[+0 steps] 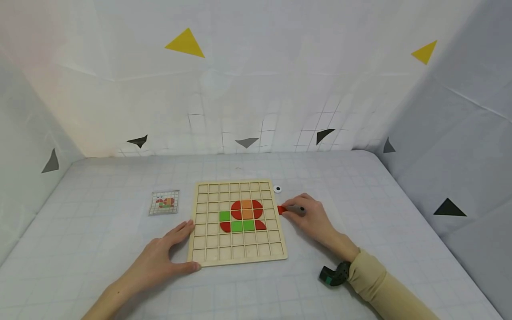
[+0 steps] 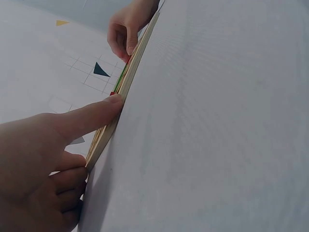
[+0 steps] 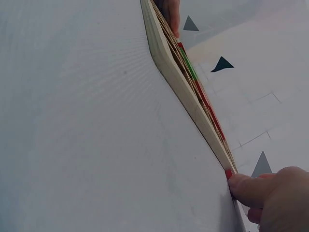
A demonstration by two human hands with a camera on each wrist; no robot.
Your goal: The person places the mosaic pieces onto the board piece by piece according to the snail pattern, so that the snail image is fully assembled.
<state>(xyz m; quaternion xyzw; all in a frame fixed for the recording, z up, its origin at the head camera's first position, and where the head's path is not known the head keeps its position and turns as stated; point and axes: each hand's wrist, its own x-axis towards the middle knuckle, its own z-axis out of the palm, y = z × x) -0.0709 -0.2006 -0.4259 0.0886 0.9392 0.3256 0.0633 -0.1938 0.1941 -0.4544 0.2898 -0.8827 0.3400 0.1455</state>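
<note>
A pale wooden grid board point(image 1: 206, 253) lies on the table, with red quarter-round pieces point(image 1: 258, 204), orange squares point(image 1: 248, 214) and green squares point(image 1: 237, 226) set in its cells. My left hand point(image 1: 160, 253) rests against the board's left side, its thumb at the near left corner and fingertips farther up. Just off the right edge, my right hand point(image 1: 312, 218) pinches a red piece point(image 1: 282, 210) between thumb and finger; the right wrist view shows this red piece point(image 3: 229, 174) beside the board. A dark dot on grey shows between that thumb and finger; I cannot tell what it is.
A small picture card point(image 1: 164, 203) with a coloured figure on a grid lies left of the board. Beyond the right hand, a white round eye piece point(image 1: 278, 189) sits by the board's far right corner. White cloth walls point(image 1: 248, 89) with triangles surround the table.
</note>
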